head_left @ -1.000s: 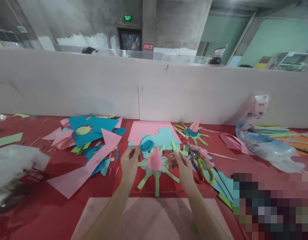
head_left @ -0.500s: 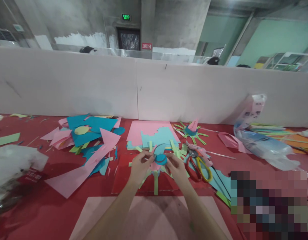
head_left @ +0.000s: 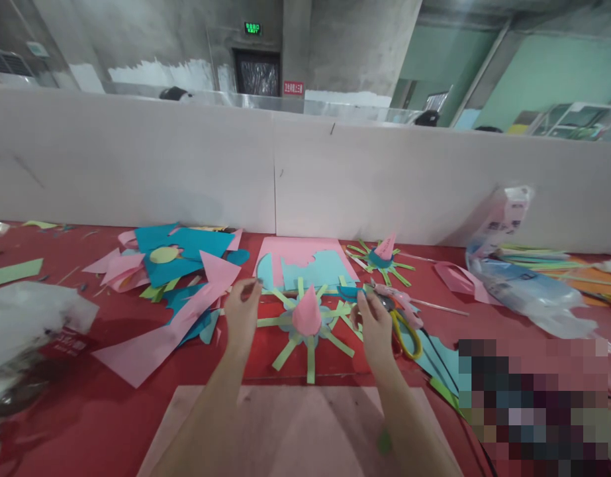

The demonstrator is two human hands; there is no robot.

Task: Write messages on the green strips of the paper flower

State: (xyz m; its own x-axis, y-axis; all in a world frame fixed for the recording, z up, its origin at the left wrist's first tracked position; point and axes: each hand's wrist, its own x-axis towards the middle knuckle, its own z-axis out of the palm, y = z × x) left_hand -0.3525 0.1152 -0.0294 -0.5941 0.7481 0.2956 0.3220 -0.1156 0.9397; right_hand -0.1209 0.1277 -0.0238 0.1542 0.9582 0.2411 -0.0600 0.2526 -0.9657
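Note:
My left hand (head_left: pixel 242 310) pinches a light blue paper piece (head_left: pixel 265 270) with a curved edge, held up at its fingertips. My right hand (head_left: pixel 373 323) has its fingers closed on a darker blue paper piece (head_left: pixel 351 291), seen nearly edge-on. Between the hands stands a pink paper cone (head_left: pixel 307 313) on a light blue scalloped paper base, with pale green paper strips (head_left: pixel 311 361) spreading out all round it. Neither hand touches the cone. It rests on a red board (head_left: pixel 260 358).
A similar cone figure (head_left: pixel 382 255) stands behind on the right. Scissors with yellow and red handles (head_left: pixel 408 334) lie by my right hand. Paper scraps (head_left: pixel 186 255) pile up at left. Plastic bags (head_left: pixel 528 291) lie at right. A white partition (head_left: pixel 384 179) closes off the back.
My hands were together over the cone with both blue pieces. They have parted: the left moved left with the light blue piece, the right moved right with the darker one, uncovering the cone.

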